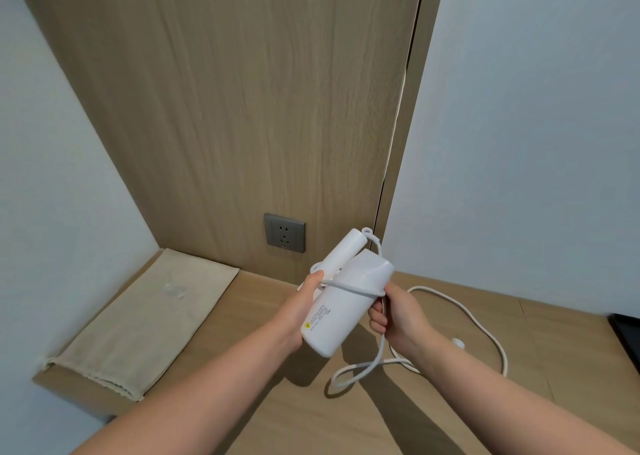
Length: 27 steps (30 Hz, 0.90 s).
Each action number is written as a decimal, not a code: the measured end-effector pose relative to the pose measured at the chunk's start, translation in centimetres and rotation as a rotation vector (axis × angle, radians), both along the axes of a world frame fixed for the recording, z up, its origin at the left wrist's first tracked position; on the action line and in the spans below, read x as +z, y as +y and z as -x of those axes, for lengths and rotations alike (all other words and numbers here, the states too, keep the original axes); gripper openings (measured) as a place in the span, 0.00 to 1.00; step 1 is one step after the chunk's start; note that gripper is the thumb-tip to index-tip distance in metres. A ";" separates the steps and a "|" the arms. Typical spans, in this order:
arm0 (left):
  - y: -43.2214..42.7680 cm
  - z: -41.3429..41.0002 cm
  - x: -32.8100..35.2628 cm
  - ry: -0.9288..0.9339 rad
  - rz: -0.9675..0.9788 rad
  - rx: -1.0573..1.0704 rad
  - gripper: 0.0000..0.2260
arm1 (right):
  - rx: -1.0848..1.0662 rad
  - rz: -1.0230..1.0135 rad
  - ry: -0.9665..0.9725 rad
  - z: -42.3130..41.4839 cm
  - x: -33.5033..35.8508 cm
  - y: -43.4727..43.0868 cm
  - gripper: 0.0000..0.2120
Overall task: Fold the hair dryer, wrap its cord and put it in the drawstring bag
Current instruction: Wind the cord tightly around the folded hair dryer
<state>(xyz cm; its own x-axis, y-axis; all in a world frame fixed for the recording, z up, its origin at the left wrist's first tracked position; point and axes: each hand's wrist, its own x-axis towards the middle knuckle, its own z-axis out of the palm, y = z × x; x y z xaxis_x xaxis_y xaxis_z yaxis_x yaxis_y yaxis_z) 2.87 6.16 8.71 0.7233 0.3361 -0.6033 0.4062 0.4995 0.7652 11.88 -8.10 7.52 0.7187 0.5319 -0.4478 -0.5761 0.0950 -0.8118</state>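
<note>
A white hair dryer [341, 302] is held above the wooden desk, its handle folded against the barrel. My left hand [304, 305] grips its left side. One turn of the white cord [460, 311] crosses the barrel. My right hand [394, 316] pinches the cord just right of the dryer. The loose cord loops over the desk on the right, and its plug [458, 342] lies on the desk behind my right wrist. A beige drawstring bag [145, 319] lies flat on the desk at the left.
The wooden desk [346, 413] sits in a corner under a wood wall panel with a grey socket [284, 233]. A dark object [627, 330] lies at the right edge. White walls close both sides.
</note>
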 end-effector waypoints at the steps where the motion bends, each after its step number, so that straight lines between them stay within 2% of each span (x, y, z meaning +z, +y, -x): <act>1: 0.1 0.1 -0.2 0.005 -0.005 0.001 0.18 | 0.043 0.074 -0.048 0.0 0.0 -0.2 0.19; 5: 0.9 0.6 -1.0 0.045 -0.037 -0.004 0.19 | 0.205 0.384 -0.394 -0.7 0.6 -1.4 0.19; 11: 1.1 0.7 -1.2 0.040 -0.018 0.012 0.18 | 0.242 0.458 -0.426 -1.0 1.5 -1.6 0.24; 14: 1.1 0.5 -1.0 0.038 -0.003 0.024 0.19 | 0.355 0.722 -0.757 -0.7 1.3 -1.6 0.13; 16: 0.9 0.4 -0.8 0.045 -0.025 0.038 0.19 | 0.517 0.903 -0.936 0.3 0.6 -1.5 0.15; 20: 0.9 0.4 -0.6 0.055 -0.170 0.068 0.16 | 0.660 0.941 -1.034 1.5 1.4 -1.2 0.14; 23: 1.0 0.5 -0.6 0.057 -0.259 0.074 0.13 | 0.737 1.008 -1.042 1.1 2.9 -1.5 0.13; 27: 1.0 0.5 -0.4 0.058 -0.350 0.084 0.16 | 0.871 1.068 -1.014 1.2 4.7 -2.2 0.12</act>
